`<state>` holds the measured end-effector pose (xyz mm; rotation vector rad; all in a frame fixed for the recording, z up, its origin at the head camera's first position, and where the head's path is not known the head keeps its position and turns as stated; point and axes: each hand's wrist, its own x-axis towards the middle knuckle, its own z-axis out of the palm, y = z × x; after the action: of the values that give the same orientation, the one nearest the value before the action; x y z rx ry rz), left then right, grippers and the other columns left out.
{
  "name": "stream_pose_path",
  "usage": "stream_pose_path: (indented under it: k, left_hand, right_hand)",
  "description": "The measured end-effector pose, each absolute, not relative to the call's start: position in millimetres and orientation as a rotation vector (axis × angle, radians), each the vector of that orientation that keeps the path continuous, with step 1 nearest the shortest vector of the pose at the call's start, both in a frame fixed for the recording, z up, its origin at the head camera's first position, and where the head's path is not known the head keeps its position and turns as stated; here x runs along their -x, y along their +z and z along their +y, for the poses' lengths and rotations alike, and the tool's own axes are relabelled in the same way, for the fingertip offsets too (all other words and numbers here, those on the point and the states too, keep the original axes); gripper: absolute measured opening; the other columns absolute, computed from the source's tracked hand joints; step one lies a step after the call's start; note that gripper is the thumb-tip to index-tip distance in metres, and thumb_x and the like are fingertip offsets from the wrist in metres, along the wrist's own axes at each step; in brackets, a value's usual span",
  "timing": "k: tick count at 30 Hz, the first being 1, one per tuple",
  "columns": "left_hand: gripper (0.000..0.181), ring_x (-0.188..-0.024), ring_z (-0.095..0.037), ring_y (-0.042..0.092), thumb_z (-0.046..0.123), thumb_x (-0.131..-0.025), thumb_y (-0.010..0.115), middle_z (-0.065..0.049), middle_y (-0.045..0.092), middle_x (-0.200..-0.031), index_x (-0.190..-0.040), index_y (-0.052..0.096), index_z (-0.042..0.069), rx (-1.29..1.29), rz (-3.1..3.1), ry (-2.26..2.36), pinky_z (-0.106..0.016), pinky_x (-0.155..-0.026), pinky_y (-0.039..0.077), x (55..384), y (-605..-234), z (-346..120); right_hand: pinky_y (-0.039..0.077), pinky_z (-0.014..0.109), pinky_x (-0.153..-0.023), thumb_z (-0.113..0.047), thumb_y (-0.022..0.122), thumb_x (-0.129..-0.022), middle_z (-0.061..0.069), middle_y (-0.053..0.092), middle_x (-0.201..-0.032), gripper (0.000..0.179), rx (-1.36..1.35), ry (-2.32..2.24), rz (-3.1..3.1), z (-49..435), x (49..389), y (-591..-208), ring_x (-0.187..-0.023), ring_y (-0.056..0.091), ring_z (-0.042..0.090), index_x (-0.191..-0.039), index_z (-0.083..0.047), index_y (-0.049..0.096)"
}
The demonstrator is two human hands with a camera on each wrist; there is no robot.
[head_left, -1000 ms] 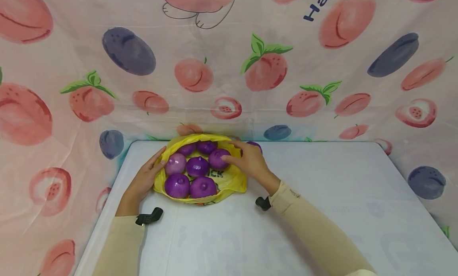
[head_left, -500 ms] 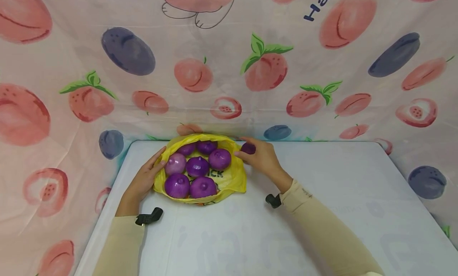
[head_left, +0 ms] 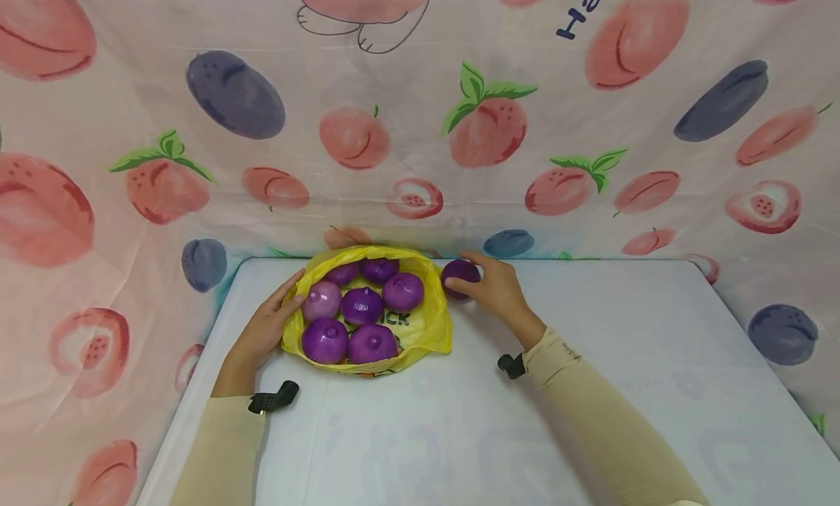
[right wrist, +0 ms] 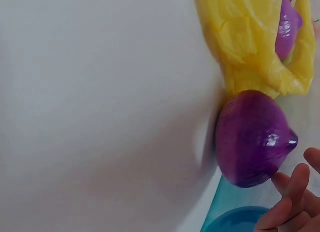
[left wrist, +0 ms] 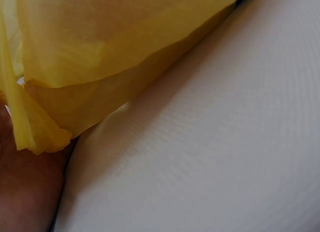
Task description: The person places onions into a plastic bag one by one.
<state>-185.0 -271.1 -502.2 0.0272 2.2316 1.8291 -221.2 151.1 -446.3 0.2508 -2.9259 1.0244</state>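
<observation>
A yellow plastic bag (head_left: pixel 433 331) lies with its mouth spread on the white table and holds several purple onions (head_left: pixel 363 305). My left hand (head_left: pixel 262 327) holds the bag's left rim, thumb over the edge; the left wrist view shows only part of the palm beside the bag's film. One more purple onion (right wrist: pixel 252 139) stands on the table just outside the bag's right side, its tip up. My right hand (head_left: pixel 495 287) is at this onion, thumb and fingers spread about it. In the right wrist view its fingers (right wrist: pixel 298 187) are loosely bent, one tip at the onion's side.
The white table (head_left: pixel 590 389) extends to the right and front of the bag. Behind it, close to the bag and the loose onion, hangs a pink cloth (head_left: pixel 420 127) printed with peaches and plums. A black wrist camera (head_left: pixel 275 396) sits below each hand.
My right hand has drawn back from an onion inside the bag and moved right to the loose onion outside. That onion now shows almost whole. The left hand and the bag have stayed put.
</observation>
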Motion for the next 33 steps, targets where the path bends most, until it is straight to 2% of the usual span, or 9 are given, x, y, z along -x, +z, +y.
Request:
stream_pose_path:
  k: [10,21,33]
  left_hand:
    - [0.060,-0.159,-0.027,0.013,0.052,-0.104,0.051,0.004,0.014,-0.173,-0.158,0.027,0.048,-0.020,2.228,1.832,-0.053,-0.127,0.020,184.5,-501.6,-270.9]
    - [0.060,-0.159,-0.026,0.012,0.052,-0.103,0.052,0.005,0.014,-0.173,-0.159,0.028,0.048,-0.018,2.214,1.840,-0.053,-0.128,0.020,185.1,-501.6,-270.9]
    - [0.060,-0.159,-0.027,0.014,0.051,-0.103,0.052,0.003,0.015,-0.172,-0.158,0.028,0.048,-0.024,2.217,1.843,-0.053,-0.127,0.021,185.1,-502.6,-270.9]
  right_hand:
    - [0.048,0.055,-0.110,-0.050,0.080,-0.085,0.014,0.065,-0.139,0.068,-0.187,1.044,-2.969,156.7,225.0,-451.4,-0.133,0.057,0.039,-0.141,-0.016,0.061]
    - [0.045,0.057,-0.112,-0.045,0.081,-0.086,0.017,0.060,-0.145,0.070,-0.159,1.015,-3.035,159.8,227.4,-454.5,-0.136,0.053,0.041,-0.145,-0.015,0.057]
    - [0.049,0.055,-0.109,-0.041,0.078,-0.090,0.018,0.058,-0.146,0.068,-0.142,1.017,-3.073,159.6,229.0,-454.6,-0.134,0.055,0.040,-0.148,-0.016,0.054]
